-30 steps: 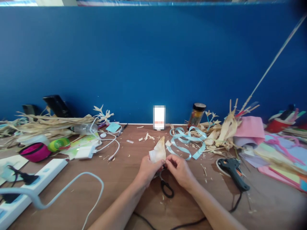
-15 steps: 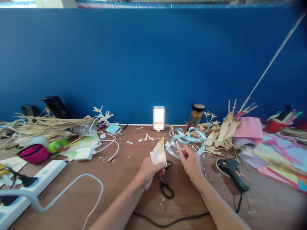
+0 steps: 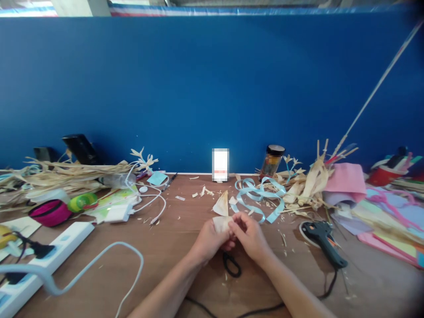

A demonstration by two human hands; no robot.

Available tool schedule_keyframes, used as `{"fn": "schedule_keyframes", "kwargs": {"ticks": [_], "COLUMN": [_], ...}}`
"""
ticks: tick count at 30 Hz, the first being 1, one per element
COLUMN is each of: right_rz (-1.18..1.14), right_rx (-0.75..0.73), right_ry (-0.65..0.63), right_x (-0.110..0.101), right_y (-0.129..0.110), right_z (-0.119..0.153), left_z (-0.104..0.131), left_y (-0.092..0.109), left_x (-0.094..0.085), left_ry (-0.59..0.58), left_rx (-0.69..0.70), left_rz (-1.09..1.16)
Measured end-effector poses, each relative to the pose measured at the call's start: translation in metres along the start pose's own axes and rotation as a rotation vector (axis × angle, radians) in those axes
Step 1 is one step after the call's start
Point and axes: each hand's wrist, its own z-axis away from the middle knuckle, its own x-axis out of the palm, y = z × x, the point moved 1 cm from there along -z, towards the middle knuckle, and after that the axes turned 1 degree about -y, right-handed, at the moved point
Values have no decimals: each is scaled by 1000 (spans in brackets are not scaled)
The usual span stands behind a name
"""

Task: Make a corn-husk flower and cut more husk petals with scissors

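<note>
Pale corn husk [image 3: 221,224] is gripped between the thumb and fingers of my left hand [image 3: 207,242], at the middle of the table. My right hand [image 3: 249,234] has its thumb and fingertips pinched at the husk's right edge, touching my left fingers. What else those fingertips may hold is hidden. Just beyond the hands shows a triangular husk piece [image 3: 221,205]; I cannot tell whether it joins the held one. Under my hands lie scissors, one black handle loop [image 3: 232,265] showing and the rest covered.
Light-blue ribbon [image 3: 247,194] curls behind my right hand. A glue gun [image 3: 324,243] lies to the right, its black cord [image 3: 261,310] crossing in front. Husk bundles [image 3: 309,185] lie on both sides. At the left are a power strip [image 3: 62,249] and white cables [image 3: 141,256].
My right hand has moved left and closer, from apart near the ribbon to the husk in my left hand. The hands now cover more of the scissors.
</note>
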Motion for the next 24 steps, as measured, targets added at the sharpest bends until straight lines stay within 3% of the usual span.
{"fn": "schedule_keyframes", "kwargs": {"ticks": [4,10,13,16,18,21,24], "right_rz": [-45,102,128,103,12,-150,-61], "right_rx": [55,43,37,77,104,110,49], "right_ry": [42,187,264,342,315,117,36], "right_x": [3,6,-1,-12,-15,-4,10], "right_y": [10,7,10,14,12,4,-1], "right_z": [0,2,1,-3,-4,0,4], "left_z": [-1,2,-1,-3,-3,2,7], "left_y": [-4,-5,-1,9,13,11,3], "left_x": [2,4,-5,-21,-26,-15,1], "left_ry": [62,265,337,507,546,454,369], "left_rx": [27,202,205,211,226,263,373], "left_rz": [-81,-340,-331,-299,-305,-394,-563]}}
